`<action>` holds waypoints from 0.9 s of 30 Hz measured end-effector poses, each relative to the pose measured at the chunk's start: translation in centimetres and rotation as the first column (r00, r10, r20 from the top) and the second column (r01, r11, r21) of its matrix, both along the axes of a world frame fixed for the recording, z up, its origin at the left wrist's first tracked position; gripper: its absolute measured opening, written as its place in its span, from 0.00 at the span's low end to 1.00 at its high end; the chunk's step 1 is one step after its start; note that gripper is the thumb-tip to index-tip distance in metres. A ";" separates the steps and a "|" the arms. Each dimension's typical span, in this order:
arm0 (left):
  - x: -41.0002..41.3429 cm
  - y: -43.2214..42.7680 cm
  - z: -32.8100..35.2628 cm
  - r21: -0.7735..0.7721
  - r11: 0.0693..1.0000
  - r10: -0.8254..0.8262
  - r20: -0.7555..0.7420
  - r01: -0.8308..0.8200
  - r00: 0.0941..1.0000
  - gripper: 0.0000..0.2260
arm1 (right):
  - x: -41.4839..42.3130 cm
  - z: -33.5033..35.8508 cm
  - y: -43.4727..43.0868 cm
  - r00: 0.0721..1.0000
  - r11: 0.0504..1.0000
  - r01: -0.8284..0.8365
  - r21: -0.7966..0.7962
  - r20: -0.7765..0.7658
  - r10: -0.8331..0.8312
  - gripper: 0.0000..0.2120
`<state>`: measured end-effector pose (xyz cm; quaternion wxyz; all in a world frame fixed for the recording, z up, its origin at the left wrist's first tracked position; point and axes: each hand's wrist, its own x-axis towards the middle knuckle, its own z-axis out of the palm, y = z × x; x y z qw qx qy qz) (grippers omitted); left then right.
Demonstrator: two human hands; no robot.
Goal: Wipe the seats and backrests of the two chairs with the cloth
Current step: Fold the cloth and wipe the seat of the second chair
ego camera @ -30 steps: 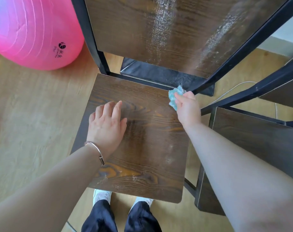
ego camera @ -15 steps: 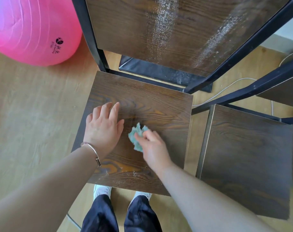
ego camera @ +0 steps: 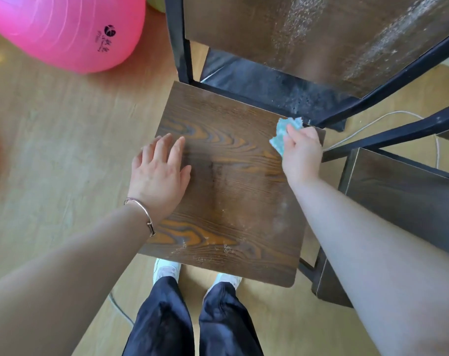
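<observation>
On the seat (ego camera: 231, 214), the left hand (ego camera: 159, 176) lay flat, fingers straight, holding nothing. At the far right corner the right hand (ego camera: 302, 152) pinched the cloth (ego camera: 280, 136), bunched against the seat. Soft and light, it likely needed a bunched grip and downward pressure to lift the dust (ego camera: 226, 249).

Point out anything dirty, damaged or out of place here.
Whitish speckled streaks run down the backrest, and pale specks dot the seat near its front edge; both look unwiped. Nothing seems broken or askew.
</observation>
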<state>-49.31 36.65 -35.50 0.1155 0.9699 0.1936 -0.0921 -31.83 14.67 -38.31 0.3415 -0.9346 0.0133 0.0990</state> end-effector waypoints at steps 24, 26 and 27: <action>-5.4 6.0 0.6 -0.026 0.992 0.126 -0.008 -0.126 0.992 0.25 | -6.4 -1.5 15.7 0.721 0.716 -0.693 -0.082 -0.088 0.687 0.18; -5.9 5.5 0.9 -0.032 0.993 0.115 -0.020 -0.116 0.993 0.25 | -10.5 -0.9 13.3 0.681 0.668 -0.729 -0.147 -0.066 0.729 0.20; -6.1 5.1 1.1 -0.038 0.993 0.109 -0.028 -0.110 0.994 0.25 | -12.5 -0.7 11.9 0.659 0.645 -0.749 -0.153 -0.065 0.749 0.22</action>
